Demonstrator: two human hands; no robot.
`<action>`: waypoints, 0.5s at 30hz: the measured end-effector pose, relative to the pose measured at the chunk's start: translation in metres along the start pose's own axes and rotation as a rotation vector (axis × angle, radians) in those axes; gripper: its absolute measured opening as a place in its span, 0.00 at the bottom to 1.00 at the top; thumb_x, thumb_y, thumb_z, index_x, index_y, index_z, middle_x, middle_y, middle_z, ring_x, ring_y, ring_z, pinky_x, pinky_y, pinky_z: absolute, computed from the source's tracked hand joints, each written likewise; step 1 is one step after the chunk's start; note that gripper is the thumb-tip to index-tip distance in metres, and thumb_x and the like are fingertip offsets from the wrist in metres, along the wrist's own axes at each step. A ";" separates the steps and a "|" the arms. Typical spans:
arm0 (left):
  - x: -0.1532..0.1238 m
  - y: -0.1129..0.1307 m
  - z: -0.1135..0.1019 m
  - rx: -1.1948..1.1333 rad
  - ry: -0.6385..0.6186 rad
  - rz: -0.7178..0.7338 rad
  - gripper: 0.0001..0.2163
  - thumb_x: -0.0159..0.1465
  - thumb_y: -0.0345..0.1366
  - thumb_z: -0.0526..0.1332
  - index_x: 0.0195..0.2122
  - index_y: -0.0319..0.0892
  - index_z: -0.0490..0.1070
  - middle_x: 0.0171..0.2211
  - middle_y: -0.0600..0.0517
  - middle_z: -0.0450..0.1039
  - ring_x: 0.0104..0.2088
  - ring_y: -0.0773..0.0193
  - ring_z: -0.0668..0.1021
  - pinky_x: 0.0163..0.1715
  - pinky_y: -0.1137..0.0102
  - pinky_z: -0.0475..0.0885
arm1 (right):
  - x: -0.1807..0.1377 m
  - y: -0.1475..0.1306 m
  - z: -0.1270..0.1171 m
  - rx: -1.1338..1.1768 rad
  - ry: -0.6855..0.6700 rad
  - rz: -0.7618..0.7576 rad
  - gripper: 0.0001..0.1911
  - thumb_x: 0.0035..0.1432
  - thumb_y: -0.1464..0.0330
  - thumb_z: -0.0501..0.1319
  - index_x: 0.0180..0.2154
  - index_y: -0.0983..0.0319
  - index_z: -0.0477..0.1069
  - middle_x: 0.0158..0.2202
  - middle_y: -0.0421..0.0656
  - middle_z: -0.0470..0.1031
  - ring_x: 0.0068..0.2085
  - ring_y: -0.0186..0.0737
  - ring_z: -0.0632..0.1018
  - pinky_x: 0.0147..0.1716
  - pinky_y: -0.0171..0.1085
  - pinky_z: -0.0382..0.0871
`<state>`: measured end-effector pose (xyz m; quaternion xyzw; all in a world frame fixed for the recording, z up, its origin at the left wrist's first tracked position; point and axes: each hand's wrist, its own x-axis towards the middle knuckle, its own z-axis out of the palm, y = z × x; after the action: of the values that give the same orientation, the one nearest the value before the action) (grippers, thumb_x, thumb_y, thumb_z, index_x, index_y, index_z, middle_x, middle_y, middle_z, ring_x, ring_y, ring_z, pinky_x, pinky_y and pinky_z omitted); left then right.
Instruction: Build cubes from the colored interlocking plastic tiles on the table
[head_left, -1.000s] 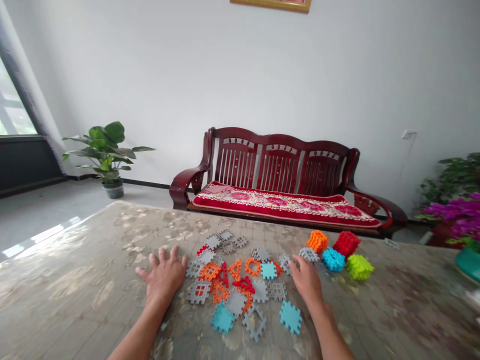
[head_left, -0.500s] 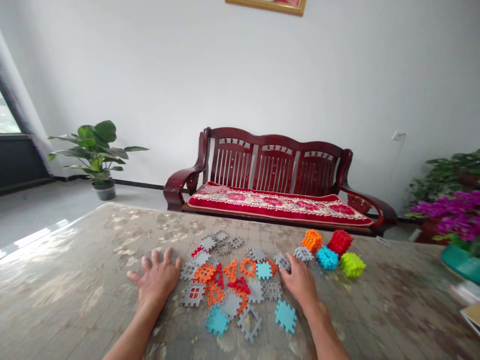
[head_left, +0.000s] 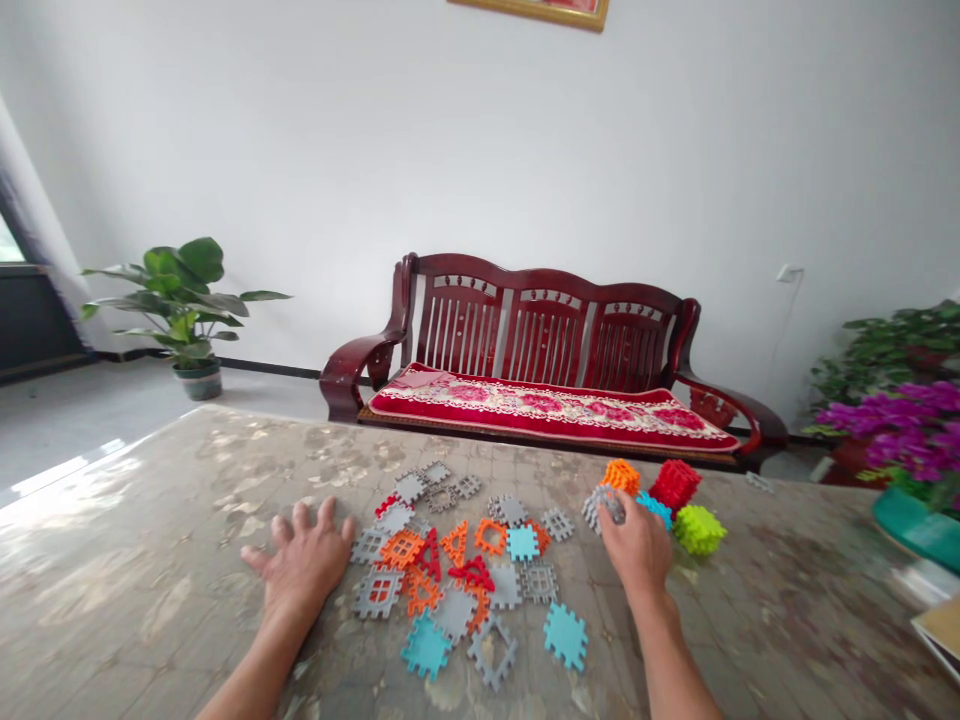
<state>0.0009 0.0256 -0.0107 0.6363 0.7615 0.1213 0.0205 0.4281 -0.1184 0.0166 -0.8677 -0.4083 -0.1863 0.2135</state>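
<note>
My left hand (head_left: 304,560) lies flat on the table, fingers spread, to the left of a spread of interlocking plastic tiles. Between the fingertips of my right hand (head_left: 637,545) is a grey notched tile (head_left: 598,508), tilted up and partly covered by the fingers. Just beyond it sit an orange cube (head_left: 621,476), a red cube (head_left: 676,484), a lime-green block (head_left: 700,529) and a blue block (head_left: 654,509), which my hand partly hides. Nearest my left hand are a grey window tile (head_left: 378,592) and an orange window tile (head_left: 402,548). A turquoise tile (head_left: 565,636) lies between my hands.
The table (head_left: 150,560) has a patterned, glossy cover. A red triangular tile (head_left: 472,573) and a grey frame tile (head_left: 493,652) lie in the spread. Purple flowers in a teal pot (head_left: 911,525) stand at the right edge. A wooden bench (head_left: 544,330) is behind the table.
My right hand has moved right, off one grey tile and onto another grey tile by the cubes, which now tilts up. My left hand stays flat in place. The view has shifted slightly.
</note>
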 end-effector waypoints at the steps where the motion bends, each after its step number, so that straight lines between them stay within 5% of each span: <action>1: 0.000 0.000 0.001 -0.002 0.004 0.001 0.29 0.68 0.50 0.40 0.63 0.48 0.66 0.68 0.38 0.57 0.68 0.37 0.57 0.60 0.32 0.49 | 0.001 0.002 0.000 -0.022 0.001 0.005 0.22 0.62 0.58 0.57 0.52 0.63 0.76 0.43 0.52 0.82 0.42 0.51 0.77 0.42 0.43 0.65; 15: 0.002 -0.002 0.002 0.005 -0.005 0.002 0.29 0.68 0.50 0.40 0.64 0.47 0.65 0.69 0.38 0.57 0.68 0.35 0.57 0.60 0.32 0.49 | 0.001 0.004 0.007 -0.105 -0.157 0.033 0.23 0.62 0.56 0.57 0.54 0.61 0.74 0.47 0.52 0.81 0.44 0.52 0.78 0.41 0.45 0.66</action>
<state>-0.0007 0.0278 -0.0126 0.6375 0.7611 0.1179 0.0209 0.4330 -0.1162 0.0100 -0.8963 -0.3991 -0.1352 0.1380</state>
